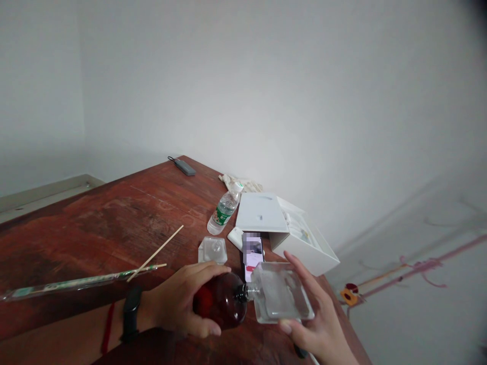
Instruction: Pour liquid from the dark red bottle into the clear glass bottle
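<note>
A dark reddish-brown round bottle (222, 300) lies tipped sideways in my left hand (178, 299), its black neck pointing right. My right hand (317, 314) grips a clear square glass bottle (281, 294) by its sides, also tilted, with its threaded neck facing left. The two necks meet mouth to mouth, or nearly so; I cannot tell if they touch. Just beyond my left hand is a clear, faceted block-like piece (213, 249) on the wooden table (125, 223). Behind the glass bottle lies a phone (251, 253) with a lit screen.
A water bottle (224, 210) with a green label stands beside a white box (262, 213) and an open white tray (308, 238). At left lie a wooden stick (160, 251) and a plastic-wrapped packet (76, 285). A grey device (184, 166) and a cloth (243, 183) are farther back.
</note>
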Tool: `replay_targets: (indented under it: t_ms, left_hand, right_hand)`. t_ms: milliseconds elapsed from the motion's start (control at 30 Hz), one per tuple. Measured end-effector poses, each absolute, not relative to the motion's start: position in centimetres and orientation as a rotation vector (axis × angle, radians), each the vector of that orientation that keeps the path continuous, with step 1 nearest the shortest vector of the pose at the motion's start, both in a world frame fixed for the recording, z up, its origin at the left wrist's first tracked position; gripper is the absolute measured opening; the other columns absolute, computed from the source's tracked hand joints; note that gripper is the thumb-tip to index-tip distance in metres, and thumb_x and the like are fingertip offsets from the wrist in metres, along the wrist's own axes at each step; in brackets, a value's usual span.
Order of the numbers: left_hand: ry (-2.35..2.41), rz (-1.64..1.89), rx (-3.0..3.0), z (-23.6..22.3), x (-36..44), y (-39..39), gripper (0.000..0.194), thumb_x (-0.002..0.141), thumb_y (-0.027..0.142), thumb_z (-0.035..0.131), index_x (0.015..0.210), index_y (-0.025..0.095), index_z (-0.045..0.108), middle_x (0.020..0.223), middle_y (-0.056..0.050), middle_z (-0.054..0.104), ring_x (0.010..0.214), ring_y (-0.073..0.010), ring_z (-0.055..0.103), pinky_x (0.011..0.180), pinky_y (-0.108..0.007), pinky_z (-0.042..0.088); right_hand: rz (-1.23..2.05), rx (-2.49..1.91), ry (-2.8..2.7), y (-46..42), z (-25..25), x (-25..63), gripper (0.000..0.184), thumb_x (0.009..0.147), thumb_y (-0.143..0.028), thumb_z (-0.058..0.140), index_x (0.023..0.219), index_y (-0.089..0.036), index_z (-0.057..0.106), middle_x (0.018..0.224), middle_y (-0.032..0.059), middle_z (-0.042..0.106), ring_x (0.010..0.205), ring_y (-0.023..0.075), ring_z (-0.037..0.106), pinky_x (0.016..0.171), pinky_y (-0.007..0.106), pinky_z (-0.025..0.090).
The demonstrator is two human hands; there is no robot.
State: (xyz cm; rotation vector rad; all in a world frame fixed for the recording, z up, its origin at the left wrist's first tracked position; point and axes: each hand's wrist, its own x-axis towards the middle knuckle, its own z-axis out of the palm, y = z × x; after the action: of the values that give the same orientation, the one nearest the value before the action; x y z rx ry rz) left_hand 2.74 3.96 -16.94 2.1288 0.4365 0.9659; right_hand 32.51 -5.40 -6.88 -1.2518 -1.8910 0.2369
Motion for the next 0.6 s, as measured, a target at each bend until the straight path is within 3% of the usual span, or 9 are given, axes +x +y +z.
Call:
replay_targets:
  t_ms: [300,600]
  left_hand:
    - [0.34,0.981,2.083,-16.3,3.1,3.5,0.092,0.084,0.084,0.077,0.148,0.019,0.059,0.136,-0.017,0.075,0.121,-0.0397,0.074,0.112,-0.053,0.057]
    - [0.365,0.942,2.051,-16.7,3.3,3.3,0.095,0.082,0.086,0.079,0.146,0.018,0.06,0.132,-0.018,0.076,0.117,-0.0385,0.076,0.112,-0.053,0.057]
  right_hand:
    - [0.206,-1.234,-1.874,-5.9,-6.9,32.4,0.091,0.085,-0.079,0.081,0.159,-0.029,0.063,0.149,0.0139,0.077,0.129,0.0427,0.078,0.106,0.049,0.068]
    - [0.243,-1.27,-1.903,-6.1,-5.8,32.3,0.096,0.079,-0.074,0.088,0.158,-0.026,0.063,0.149,0.0167,0.076,0.131,0.0458,0.077,0.106,0.052,0.068]
